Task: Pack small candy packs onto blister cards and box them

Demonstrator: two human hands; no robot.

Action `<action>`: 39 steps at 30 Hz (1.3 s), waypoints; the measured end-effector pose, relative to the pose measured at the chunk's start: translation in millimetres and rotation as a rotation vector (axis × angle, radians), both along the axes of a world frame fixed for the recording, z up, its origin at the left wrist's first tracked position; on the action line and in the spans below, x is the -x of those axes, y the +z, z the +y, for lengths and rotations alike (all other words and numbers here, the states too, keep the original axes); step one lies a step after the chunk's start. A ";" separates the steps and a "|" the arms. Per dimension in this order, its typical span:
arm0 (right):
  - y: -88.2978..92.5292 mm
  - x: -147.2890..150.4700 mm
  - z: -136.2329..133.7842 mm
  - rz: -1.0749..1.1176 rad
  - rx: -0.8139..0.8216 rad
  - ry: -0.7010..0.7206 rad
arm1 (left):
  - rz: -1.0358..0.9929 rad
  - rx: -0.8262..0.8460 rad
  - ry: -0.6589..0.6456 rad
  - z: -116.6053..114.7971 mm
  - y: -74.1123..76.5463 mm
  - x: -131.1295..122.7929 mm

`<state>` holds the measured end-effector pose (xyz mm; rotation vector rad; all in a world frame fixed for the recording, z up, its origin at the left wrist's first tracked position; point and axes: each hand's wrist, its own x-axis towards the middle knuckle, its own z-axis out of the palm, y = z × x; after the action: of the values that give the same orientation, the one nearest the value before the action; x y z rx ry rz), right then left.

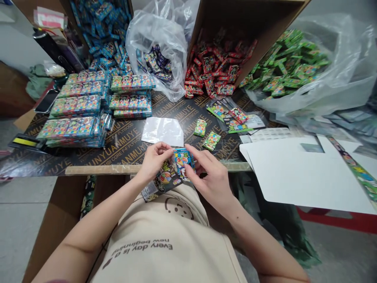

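Over my lap, at the table's front edge, my left hand (155, 159) pinches a dark printed packet (165, 177) near its upper edge. My right hand (209, 175) grips a small blue printed packet (183, 160) between thumb and fingers. The blue packet touches the dark one and partly overlaps it; whether it is inside cannot be told. Just beyond my hands lies a white glossy sheet (163, 131). Two small green packets, one nearer (212, 140) and one farther (200, 127), rest to its right. A red packet (238, 115) lies on several dark printed packets (220, 110).
Stacks of multicoloured packet strips (78, 104) stand at left, near a phone (46, 101). Behind are heaps of blue packets (107, 51), a plastic bag (173, 35) of purple ones, a cardboard box (250, 13) with red ones, and green packets (291, 63) in a bag. White card (300, 169) overhangs at right.
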<state>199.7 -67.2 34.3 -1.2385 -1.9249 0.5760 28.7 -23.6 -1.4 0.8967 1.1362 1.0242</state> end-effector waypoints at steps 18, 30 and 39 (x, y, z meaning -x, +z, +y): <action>-1.0 3.3 4.5 -0.044 0.032 0.101 | 0.075 0.056 0.044 -4.1 -3.6 10.1; -20.9 -4.1 -12.0 0.035 -0.033 0.046 | -0.026 0.136 -0.088 -26.9 -20.2 30.8; -27.0 9.0 -11.8 0.085 -0.113 0.109 | 0.013 0.040 0.124 -30.7 -22.4 36.1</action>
<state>190.7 -79.0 7.3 -1.0278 -1.9342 0.5584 -7.4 -54.3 -23.8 0.8102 1.2309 1.0936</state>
